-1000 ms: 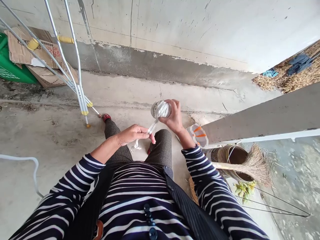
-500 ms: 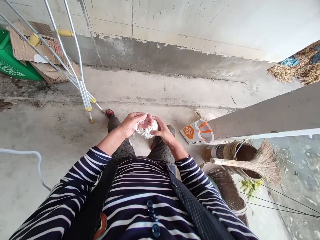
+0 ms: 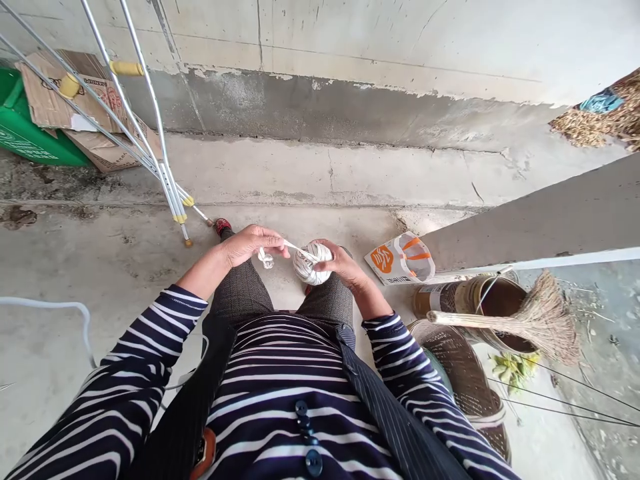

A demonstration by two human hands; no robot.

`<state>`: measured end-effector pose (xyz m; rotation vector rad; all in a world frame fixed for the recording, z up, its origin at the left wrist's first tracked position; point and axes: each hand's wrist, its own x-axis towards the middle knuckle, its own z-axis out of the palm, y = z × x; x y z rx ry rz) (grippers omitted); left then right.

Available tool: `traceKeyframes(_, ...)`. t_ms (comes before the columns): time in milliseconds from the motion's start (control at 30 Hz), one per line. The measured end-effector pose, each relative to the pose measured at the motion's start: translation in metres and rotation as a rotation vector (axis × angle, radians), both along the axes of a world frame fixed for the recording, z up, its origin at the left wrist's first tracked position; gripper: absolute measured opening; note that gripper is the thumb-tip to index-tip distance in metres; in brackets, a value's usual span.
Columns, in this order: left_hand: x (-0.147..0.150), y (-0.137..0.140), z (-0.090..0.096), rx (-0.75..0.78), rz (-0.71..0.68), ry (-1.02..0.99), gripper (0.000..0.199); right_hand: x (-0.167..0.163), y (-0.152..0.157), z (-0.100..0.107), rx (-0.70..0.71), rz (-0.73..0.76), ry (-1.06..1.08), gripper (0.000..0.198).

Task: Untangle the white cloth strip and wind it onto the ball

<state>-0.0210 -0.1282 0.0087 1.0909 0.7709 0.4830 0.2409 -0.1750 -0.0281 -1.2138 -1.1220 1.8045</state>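
Between my knees, my right hand [image 3: 337, 263] grips a ball of white cord [image 3: 306, 269] by its right side, thumb towards me. A taut strand of white cord [image 3: 295, 248] runs from the ball to my left hand [image 3: 256, 245], which pinches it between thumb and fingers. Below the left fingers dangles a small bunched end of cord [image 3: 266, 259]. The two hands are apart, at about the same height above the floor.
Aluminium crutches [image 3: 167, 193] lean at the left, before cardboard [image 3: 75, 107] and a green bin [image 3: 30, 133]. On the right lie a paper bag [image 3: 383, 259], a bucket [image 3: 493, 300], a straw broom [image 3: 545, 320] and a basket [image 3: 455, 360]. A pale hose [image 3: 83, 320] lies left.
My left hand has moved left, away from the ball, drawing out a strand of cord. My right hand has shifted slightly right and down with the ball.
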Motion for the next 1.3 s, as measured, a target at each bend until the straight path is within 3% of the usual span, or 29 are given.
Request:
traceKeyframes(200,-0.01,0.04,-0.012,0.233,-0.198,0.398,0.028,0.014,-0.005,0.009,-0.098,0.301,0.077,0.066)
traceKeyframes(267,-0.007,0.05,-0.015,0.31,-0.142,0.507,0.021,0.012,-0.009,0.009,-0.136,0.311,0.162,0.069)
traceKeyframes(400,-0.003,0.049,-0.024,0.471,0.151,0.693,0.012,0.013,-0.013,0.006,-0.148,0.215,0.295,0.062)
traceKeyframes(500,0.003,0.026,-0.037,0.473,0.261,0.587,0.021,0.015,-0.011,0.003,-0.14,0.138,0.295,0.059)
traceKeyframes(667,0.024,-0.021,-0.063,0.333,0.181,0.186,0.044,0.015,-0.01,0.001,-0.135,0.098,0.243,0.062)
traceKeyframes(833,0.048,-0.035,-0.078,0.246,0.151,0.074,0.049,0.009,-0.012,0.008,-0.136,0.09,0.219,0.069)
traceKeyframes(967,0.048,-0.03,-0.079,0.216,0.152,0.14,0.039,0.009,-0.016,0.008,-0.125,0.072,0.23,0.072)
traceKeyframes(1100,0.029,-0.015,-0.071,0.403,0.248,0.389,0.019,0.011,-0.028,0.002,-0.097,0.055,0.228,0.069)
traceKeyframes(1167,0.017,-0.003,-0.066,0.486,0.295,0.532,0.022,0.011,-0.036,0.0,-0.096,0.049,0.217,0.067)
traceKeyframes(1300,-0.004,0.022,-0.063,0.485,0.284,0.677,0.034,0.008,-0.051,0.003,-0.106,0.028,0.201,0.068)
